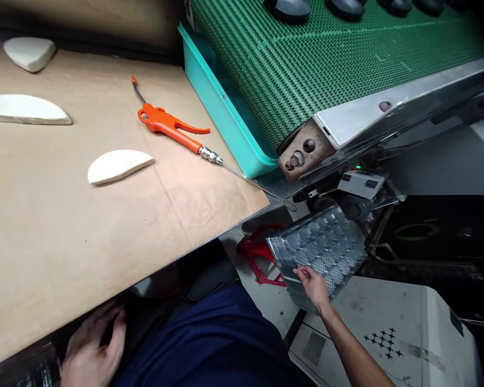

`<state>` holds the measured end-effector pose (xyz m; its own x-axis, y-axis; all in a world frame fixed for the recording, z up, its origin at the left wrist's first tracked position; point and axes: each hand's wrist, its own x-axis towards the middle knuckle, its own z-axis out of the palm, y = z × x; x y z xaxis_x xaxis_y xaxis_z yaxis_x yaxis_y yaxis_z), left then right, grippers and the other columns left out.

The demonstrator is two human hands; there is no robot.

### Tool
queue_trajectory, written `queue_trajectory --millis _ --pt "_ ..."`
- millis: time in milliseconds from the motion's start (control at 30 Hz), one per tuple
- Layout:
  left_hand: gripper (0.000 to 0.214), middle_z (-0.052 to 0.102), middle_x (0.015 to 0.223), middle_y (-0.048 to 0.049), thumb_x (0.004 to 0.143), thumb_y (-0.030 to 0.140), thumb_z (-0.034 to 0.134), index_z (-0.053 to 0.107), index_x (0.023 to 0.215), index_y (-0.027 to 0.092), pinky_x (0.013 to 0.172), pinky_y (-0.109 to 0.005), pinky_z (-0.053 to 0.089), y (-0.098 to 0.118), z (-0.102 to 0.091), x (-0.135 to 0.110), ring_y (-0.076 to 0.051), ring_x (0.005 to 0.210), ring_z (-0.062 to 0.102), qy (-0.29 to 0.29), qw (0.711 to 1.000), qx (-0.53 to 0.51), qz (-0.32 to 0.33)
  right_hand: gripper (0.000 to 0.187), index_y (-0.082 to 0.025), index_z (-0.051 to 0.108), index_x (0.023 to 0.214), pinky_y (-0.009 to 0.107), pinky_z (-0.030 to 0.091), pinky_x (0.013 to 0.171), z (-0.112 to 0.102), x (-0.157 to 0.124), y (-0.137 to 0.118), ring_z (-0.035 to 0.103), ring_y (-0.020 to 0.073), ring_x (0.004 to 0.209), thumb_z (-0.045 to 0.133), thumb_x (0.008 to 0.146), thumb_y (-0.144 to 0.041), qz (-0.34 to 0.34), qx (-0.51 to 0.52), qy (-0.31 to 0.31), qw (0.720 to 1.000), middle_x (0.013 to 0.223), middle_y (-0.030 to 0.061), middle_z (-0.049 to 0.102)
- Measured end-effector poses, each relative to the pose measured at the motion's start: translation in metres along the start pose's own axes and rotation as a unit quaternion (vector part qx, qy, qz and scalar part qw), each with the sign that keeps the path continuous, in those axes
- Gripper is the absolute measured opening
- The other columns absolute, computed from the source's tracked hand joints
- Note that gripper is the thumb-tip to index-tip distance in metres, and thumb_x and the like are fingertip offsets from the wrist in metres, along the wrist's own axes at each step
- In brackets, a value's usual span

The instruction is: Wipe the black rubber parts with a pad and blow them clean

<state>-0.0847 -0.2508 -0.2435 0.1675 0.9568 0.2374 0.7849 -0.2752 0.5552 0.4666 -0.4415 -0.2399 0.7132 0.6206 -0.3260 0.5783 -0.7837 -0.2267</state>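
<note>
My right hand [313, 289] reaches down at the right with thumb and fingers pinched together at the edge of a stack of clear plastic blister trays [331, 244]. The trays lie tilted below the conveyor, with rows of moulded pockets. My left hand [94, 346] is low at the near edge of the table, its fingers loosely curled and the thumb apart from them. Nothing shows in it, though the fingertips are partly in shadow. Just left of it is some shiny clear plastic [36, 368], cut off by the frame.
On the brown paper-covered table [105, 231] lie an orange air blow gun [165, 124] and cream-coloured curved pieces [119, 165]. A turquoise bin [226, 118] stands under the end of a green conveyor belt [306, 59] carrying dark rounded objects [288, 9]. A red stool [262, 255] stands below.
</note>
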Motion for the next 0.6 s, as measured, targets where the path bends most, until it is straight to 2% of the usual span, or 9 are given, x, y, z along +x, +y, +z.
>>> queue_trajectory --millis 67,200,300,467,533,600 --pt "0.027 0.076 0.106 -0.0134 0.096 0.042 0.053 0.069 0.098 0.021 0.092 -0.054 0.059 0.002 -0.001 -0.001 -0.033 0.095 0.074 0.002 1.000 0.015 -0.002 0.027 -0.014 0.068 0.113 0.039 0.060 0.088 -0.010 0.011 0.004 0.068 0.0199 0.095 0.066 0.104 -0.039 -0.004 0.014 -0.046 0.999 0.108 0.0062 0.069" --pt "0.026 0.077 0.108 -0.0090 0.096 0.045 0.051 0.068 0.098 0.024 0.091 -0.051 0.061 0.000 -0.004 -0.003 -0.032 0.096 0.075 0.001 0.999 0.025 -0.028 0.026 -0.013 0.069 0.110 0.035 0.061 0.079 -0.030 0.031 0.006 0.068 0.0182 0.087 0.068 0.103 -0.038 -0.010 0.014 -0.123 0.992 0.103 0.0049 0.069" --pt "0.026 0.077 0.107 -0.0117 0.095 0.043 0.052 0.069 0.098 0.023 0.094 -0.049 0.060 -0.004 -0.002 -0.005 -0.032 0.097 0.075 -0.006 0.999 0.015 -0.027 0.025 -0.013 0.069 0.106 0.034 0.060 0.080 -0.033 0.031 -0.002 0.068 0.0176 0.086 0.069 0.102 -0.038 -0.018 -0.027 -0.132 0.991 0.100 0.0042 0.069" --pt "0.028 0.078 0.101 -0.0139 0.094 0.043 0.051 0.069 0.096 0.021 0.094 -0.051 0.059 -0.008 0.002 -0.011 -0.033 0.093 0.076 0.004 1.000 0.003 -0.011 0.026 -0.015 0.067 0.110 0.039 0.058 0.087 -0.019 0.000 -0.026 0.066 0.0185 0.089 0.063 0.105 -0.040 0.003 -0.132 -0.022 0.991 0.102 0.0054 0.068" --pt "0.029 0.079 0.101 -0.0138 0.094 0.042 0.049 0.069 0.094 0.022 0.093 -0.053 0.059 -0.006 0.002 -0.010 -0.034 0.094 0.076 0.009 1.000 0.005 -0.012 0.025 -0.015 0.067 0.111 0.039 0.058 0.087 -0.029 -0.008 -0.031 0.066 0.0187 0.090 0.061 0.106 -0.039 0.024 -0.153 0.039 0.987 0.102 0.0054 0.067" --pt "0.027 0.080 0.099 -0.0121 0.094 0.043 0.049 0.069 0.091 0.025 0.094 -0.054 0.059 -0.003 0.001 -0.007 -0.035 0.094 0.077 0.010 1.000 -0.014 -0.017 0.024 -0.015 0.066 0.112 0.039 0.058 0.088 -0.055 -0.010 -0.030 0.066 0.0192 0.092 0.058 0.108 -0.037 0.055 -0.165 0.111 0.978 0.103 0.0057 0.067"
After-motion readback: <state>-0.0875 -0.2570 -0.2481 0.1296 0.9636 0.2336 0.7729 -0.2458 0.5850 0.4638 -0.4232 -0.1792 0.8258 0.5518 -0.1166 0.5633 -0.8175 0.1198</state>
